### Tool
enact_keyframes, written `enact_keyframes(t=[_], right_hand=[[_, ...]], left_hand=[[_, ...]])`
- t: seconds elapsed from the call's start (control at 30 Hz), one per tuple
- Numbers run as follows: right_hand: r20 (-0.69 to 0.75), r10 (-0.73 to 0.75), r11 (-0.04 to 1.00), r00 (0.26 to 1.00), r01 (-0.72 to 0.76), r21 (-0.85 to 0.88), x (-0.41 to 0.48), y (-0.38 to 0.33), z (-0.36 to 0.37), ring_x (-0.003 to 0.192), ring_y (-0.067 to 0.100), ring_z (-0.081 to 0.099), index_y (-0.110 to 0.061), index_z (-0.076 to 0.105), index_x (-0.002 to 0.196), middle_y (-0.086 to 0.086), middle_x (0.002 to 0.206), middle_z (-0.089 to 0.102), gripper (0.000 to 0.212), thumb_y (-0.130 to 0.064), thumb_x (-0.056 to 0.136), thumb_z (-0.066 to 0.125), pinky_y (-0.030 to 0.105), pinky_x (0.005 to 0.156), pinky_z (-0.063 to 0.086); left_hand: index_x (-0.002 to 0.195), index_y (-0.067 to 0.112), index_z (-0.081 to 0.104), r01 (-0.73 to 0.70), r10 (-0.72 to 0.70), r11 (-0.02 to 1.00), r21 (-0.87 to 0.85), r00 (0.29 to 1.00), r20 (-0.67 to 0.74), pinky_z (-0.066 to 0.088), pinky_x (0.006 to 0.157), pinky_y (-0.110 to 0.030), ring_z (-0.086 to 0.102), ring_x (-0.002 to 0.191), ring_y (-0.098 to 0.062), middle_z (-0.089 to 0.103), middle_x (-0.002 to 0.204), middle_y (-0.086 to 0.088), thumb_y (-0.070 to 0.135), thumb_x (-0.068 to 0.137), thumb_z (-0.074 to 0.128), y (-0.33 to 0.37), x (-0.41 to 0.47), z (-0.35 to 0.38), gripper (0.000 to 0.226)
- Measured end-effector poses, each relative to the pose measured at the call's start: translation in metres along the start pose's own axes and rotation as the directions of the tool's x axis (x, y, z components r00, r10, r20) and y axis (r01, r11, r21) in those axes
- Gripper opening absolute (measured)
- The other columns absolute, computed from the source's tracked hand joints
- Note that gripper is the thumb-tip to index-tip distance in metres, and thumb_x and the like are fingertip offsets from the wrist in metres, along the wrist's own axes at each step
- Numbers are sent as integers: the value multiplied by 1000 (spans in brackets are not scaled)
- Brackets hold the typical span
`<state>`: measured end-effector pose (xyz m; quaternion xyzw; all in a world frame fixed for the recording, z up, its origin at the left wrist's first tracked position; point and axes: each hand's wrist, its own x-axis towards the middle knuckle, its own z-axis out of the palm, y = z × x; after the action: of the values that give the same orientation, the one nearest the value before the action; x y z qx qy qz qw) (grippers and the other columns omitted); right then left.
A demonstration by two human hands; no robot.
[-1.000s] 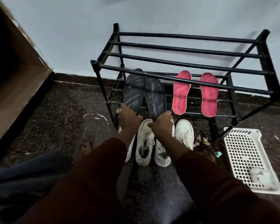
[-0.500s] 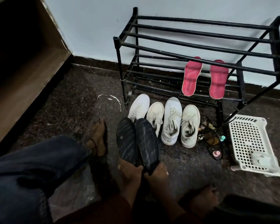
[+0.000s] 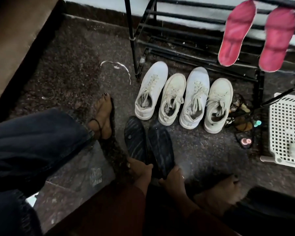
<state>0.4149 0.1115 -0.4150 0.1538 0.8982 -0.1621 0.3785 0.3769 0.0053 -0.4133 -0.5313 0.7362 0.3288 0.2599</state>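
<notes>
Two black slippers are held soles up just above the dark floor, toes pointing away from me. My left hand [image 3: 138, 169] grips the heel of the left black slipper [image 3: 134, 135]. My right hand [image 3: 172, 176] grips the heel of the right black slipper [image 3: 161, 147]. Beyond them, several white sneakers [image 3: 184, 97] stand in a row on the floor in front of the black metal shoe rack [image 3: 134, 48]. Two pink slippers [image 3: 235, 33] lean soles out against the rack's bars at the upper right.
My bare left foot [image 3: 103, 116] and dark trouser leg lie at the left, my right foot [image 3: 220, 193] at the lower right. A white perforated basket [image 3: 286, 120] stands right of the rack, with small clutter [image 3: 243, 132] beside it. A brown cabinet [image 3: 15, 40] fills the upper left.
Both hands pulled the black slippers off the rack's lower shelf and brought them back toward me, down near the floor in front of the sneakers. The view has tilted downward.
</notes>
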Motion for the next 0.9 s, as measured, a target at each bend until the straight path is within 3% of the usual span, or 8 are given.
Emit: enact_keyframes(t=[0.2, 0.43, 0.53, 0.67, 0.77, 0.9], right_hand=[[3, -18, 1000, 1000, 19, -12, 5, 0, 10, 131, 26, 30, 8, 7, 139, 19, 141, 25, 94, -43, 82, 61, 30, 107, 29], [-10, 22, 999, 1000, -21, 36, 2, -4, -1, 123, 26, 40, 5, 18, 135, 17, 134, 33, 87, -42, 80, 65, 30, 100, 35], [-47, 29, 999, 998, -27, 44, 3, -5, -25, 119, 26, 45, 0, 27, 131, 15, 130, 38, 72, -39, 83, 63, 31, 96, 38], [-216, -52, 999, 975, 49, -17, 12, 2, -78, 122, 29, 40, 3, 28, 134, 18, 132, 36, 65, -37, 90, 52, 34, 99, 34], [-448, -54, 996, 892, 77, 33, 30, 19, -139, 114, 30, 40, 1, 44, 122, 15, 124, 39, 49, -34, 89, 50, 36, 95, 34], [-754, -105, 988, 648, 154, -6, 55, 43, -235, 83, 43, 56, 9, 56, 88, 28, 90, 54, 37, -13, 65, 74, 45, 71, 50]], left_hand=[[150, 15, -7, 18, -18, 998, 66, 1000, 10, 37, 100, -44, 29, 133, -37, 17, 151, -14, 20, 78, 75, -3, 6, 8, 109], [149, 14, -4, -1, 0, 989, 147, 1000, 10, 38, 100, -46, 26, 134, -37, 14, 152, -12, 31, 72, 80, 4, 1, -4, 115], [149, 11, 3, -62, 69, 988, 143, 997, -45, 37, 101, -46, 27, 133, -37, 13, 152, -10, 35, 73, 78, 17, -11, -9, 109], [147, 4, 14, -235, 254, 960, 155, 960, -115, 29, 107, -41, 30, 133, -32, 21, 150, -13, 37, 81, 69, 64, -38, -11, 92], [144, 2, 20, -417, 455, 870, 262, 884, -103, 30, 107, -37, 33, 132, -28, 28, 147, -14, 38, 86, 60, 121, -65, -10, 79], [141, 0, 27, -690, 710, 701, 180, 698, -93, 29, 109, -43, 33, 131, -35, 32, 145, -21, 27, 88, 57, 205, -101, -1, 67]])
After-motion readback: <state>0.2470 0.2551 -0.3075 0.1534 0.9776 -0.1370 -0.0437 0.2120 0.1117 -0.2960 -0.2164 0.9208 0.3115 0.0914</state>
